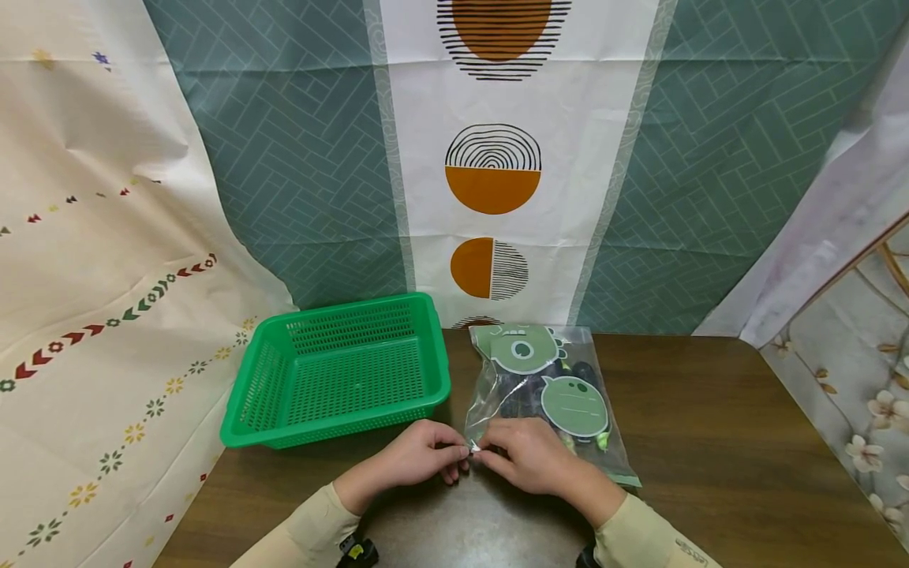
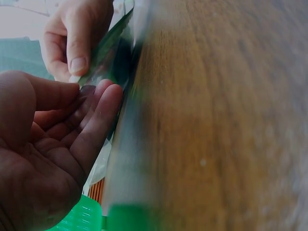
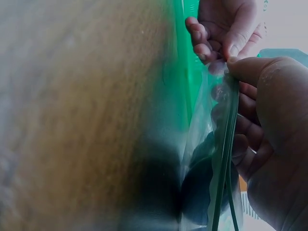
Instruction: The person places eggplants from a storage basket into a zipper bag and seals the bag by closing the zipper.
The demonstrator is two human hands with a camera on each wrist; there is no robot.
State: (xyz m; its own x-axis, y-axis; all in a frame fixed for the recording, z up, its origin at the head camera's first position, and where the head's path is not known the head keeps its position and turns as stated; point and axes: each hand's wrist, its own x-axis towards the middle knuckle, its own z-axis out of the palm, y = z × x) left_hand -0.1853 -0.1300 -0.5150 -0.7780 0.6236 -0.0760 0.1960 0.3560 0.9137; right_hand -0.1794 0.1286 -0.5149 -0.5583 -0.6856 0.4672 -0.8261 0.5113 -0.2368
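Note:
A clear plastic zip bag [image 1: 574,406] with green cartoon prints lies on the table in the head view. Inside it are several dark, eggplant-like pieces [image 1: 584,372] with pale green ends. At the bag's near left corner my two hands meet. My right hand [image 1: 529,456] pinches the bag's top edge [image 3: 223,144] between thumb and fingers. Close beside it, the thumb and forefinger of my left hand [image 1: 424,455] pinch the end of that same edge. The left hand's other fingers stay loosely bent. The bit between the left fingertips is mostly hidden.
A green perforated plastic basket [image 1: 355,377] stands left of the bag, its floor bare. The brown wooden table [image 1: 699,426] extends to the right. Patterned cloth [image 1: 327,158] hangs behind, a cream embroidered cloth [image 1: 106,315] at the left, a floral one [image 1: 862,410] at the right.

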